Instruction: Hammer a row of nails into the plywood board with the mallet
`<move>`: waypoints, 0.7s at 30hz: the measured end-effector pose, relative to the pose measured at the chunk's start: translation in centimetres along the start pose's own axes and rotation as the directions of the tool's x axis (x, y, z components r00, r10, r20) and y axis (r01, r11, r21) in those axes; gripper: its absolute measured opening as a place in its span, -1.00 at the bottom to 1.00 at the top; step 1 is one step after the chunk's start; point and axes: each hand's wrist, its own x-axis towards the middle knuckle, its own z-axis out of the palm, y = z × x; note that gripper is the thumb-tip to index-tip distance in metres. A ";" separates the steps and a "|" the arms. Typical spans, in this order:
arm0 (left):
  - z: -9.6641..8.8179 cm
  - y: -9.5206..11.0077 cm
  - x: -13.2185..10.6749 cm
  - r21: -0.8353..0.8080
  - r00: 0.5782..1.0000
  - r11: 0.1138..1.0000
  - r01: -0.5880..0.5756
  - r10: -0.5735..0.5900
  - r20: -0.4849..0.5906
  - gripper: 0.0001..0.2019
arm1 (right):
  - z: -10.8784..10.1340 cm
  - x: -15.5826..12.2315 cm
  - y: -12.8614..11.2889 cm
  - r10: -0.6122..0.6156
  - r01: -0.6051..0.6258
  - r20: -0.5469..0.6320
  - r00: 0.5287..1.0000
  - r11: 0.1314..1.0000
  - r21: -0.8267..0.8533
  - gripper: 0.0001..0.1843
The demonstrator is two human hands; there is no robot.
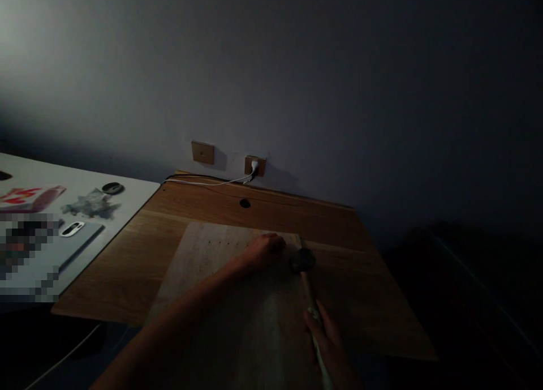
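A hammer is gripped by its wooden handle in my right hand, its dark head over the right edge of a pale wooden board. Close to the board's far right part, my left hand has its fingers drawn together in a pinch. What they hold, if anything, is too small and dark to make out. The hammer head is a short way to the right of those fingers, apart from them. Left of my left hand, several small dark dots run in a row across the board; whether they are nails or holes I cannot tell.
Under the board is a brown wooden table with a round cable hole. A white cable leads to a wall socket. On a white table lie a plastic bag, a round dark object and a red-and-white package.
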 end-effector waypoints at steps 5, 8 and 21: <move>-0.2 0.3 -0.1 0.012 1.000 1.000 0.021 -0.021 -0.009 -0.80 | -0.7 0.8 0.5 -0.003 0.002 -0.025 1.000 1.000 -0.022 -0.03; -0.2 0.3 -0.1 0.018 1.000 1.000 0.019 -0.019 -0.020 -0.81 | -1.1 1.0 0.6 -0.033 0.032 -0.023 0.999 0.999 -0.039 -0.09; 0.3 -0.1 0.0 -0.090 0.998 0.995 0.043 -0.046 -0.039 -0.60 | 0.1 1.4 -2.8 -0.148 0.149 0.083 0.985 0.989 0.000 -0.02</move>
